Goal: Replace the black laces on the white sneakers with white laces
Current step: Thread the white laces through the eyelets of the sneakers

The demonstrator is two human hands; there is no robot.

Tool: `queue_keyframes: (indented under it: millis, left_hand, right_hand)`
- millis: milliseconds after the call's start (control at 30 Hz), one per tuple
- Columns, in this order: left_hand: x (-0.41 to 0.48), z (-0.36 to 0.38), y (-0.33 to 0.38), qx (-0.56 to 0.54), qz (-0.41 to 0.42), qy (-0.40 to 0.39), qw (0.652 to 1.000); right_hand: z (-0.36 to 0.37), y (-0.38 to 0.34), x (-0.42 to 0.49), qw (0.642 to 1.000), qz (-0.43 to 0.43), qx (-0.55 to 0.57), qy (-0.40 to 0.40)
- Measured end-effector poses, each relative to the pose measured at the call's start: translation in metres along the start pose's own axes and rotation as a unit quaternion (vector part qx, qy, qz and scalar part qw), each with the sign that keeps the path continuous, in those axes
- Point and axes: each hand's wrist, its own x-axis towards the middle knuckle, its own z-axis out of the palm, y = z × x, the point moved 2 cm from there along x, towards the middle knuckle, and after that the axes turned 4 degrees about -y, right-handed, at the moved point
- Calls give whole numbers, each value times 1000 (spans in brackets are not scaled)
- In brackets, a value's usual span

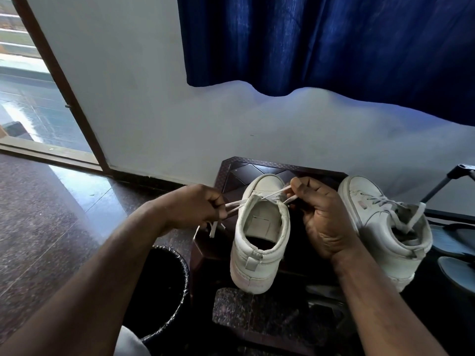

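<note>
Fingers of left hand [195, 204], right hand [321, 214] pinch white lace [237, 203]; bin [183, 263] contents indiscernible.

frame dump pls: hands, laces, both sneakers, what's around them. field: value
left hand: pinches white lace strands left of the near sneaker
right hand: pinches the lace on that sneaker's right side
white lace: stretched across the near sneaker's top, between the hands
near sneaker: white, toe away from camera, on dark table
second sneaker: white, to the right, laced with light laces, ends loose
black laces: none in view
bin: black, lined, left of the table
</note>
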Motion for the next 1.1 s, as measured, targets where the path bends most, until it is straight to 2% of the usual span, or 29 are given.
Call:
queue_keyframes:
  millis: [233, 367, 667, 767, 1000, 1100]
  left_hand:
    - [-1, 9, 17, -170, 74, -12, 983]
    - [5, 17, 21, -162, 76, -6, 984]
    - [10, 17, 12, -214, 41, -3, 976]
    - [8, 14, 11, -226, 19, -6, 974]
    - [8, -1, 0, -166, -19, -3, 986]
    - [5, 3, 3, -190, -11, -13, 982]
  right_hand:
    - [-4, 1, 2, 998, -34, -53, -12]
    - [-4, 5, 3, 997, -55, -52, -23]
    - [-9, 7, 8, 998, -57, 27, -23]
    - [-8, 5, 8, 998, -55, 26, -20]
    - [-11, 6, 6, 997, -65, -51, -4]
    - [-7, 5, 6, 997, -67, -48, -3]
